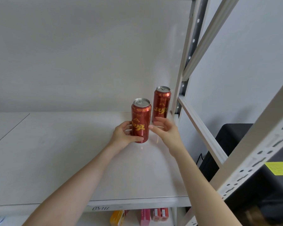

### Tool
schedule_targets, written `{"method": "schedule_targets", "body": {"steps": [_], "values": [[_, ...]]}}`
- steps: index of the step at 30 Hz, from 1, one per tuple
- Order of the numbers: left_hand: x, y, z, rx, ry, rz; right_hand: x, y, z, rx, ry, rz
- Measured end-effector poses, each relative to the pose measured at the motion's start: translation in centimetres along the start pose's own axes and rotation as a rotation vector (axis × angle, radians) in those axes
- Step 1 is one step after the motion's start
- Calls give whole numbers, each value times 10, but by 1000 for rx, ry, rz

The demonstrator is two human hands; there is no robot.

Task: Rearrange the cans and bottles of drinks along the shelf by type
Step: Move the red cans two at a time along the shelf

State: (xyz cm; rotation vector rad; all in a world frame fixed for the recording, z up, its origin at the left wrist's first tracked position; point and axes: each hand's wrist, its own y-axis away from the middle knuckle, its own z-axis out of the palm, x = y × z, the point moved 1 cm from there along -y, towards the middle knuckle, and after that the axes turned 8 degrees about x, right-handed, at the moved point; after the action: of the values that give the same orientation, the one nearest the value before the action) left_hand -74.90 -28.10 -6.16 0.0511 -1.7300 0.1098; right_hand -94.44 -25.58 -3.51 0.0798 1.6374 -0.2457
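Note:
Two tall red beer cans with gold lettering stand upright on the white shelf [72,152]. The nearer can [141,118] is in the middle of the view; my left hand [125,136] grips its lower part, thumb across the front near the base. The farther can [161,103] stands in the back right corner by the upright post. My right hand [166,130] hovers between the two cans with fingers spread and relaxed, holding nothing, its fingertips close to the nearer can's right side.
White shelf uprights and braces [185,66] bound the right side. Black boxes [235,144], one with a yellow label, sit beyond the rack at right. Red and yellow packages [145,216] lie on the shelf below. The wall closes the back.

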Motion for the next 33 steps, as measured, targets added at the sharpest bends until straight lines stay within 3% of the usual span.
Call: {"method": "schedule_targets", "body": {"steps": [11, 33], "values": [[5, 31, 30, -105, -33, 15, -13, 28, -17, -64, -93, -33], [13, 2, 71, -119, -65, 11, -10, 2, -34, 41, -262, -41]]}}
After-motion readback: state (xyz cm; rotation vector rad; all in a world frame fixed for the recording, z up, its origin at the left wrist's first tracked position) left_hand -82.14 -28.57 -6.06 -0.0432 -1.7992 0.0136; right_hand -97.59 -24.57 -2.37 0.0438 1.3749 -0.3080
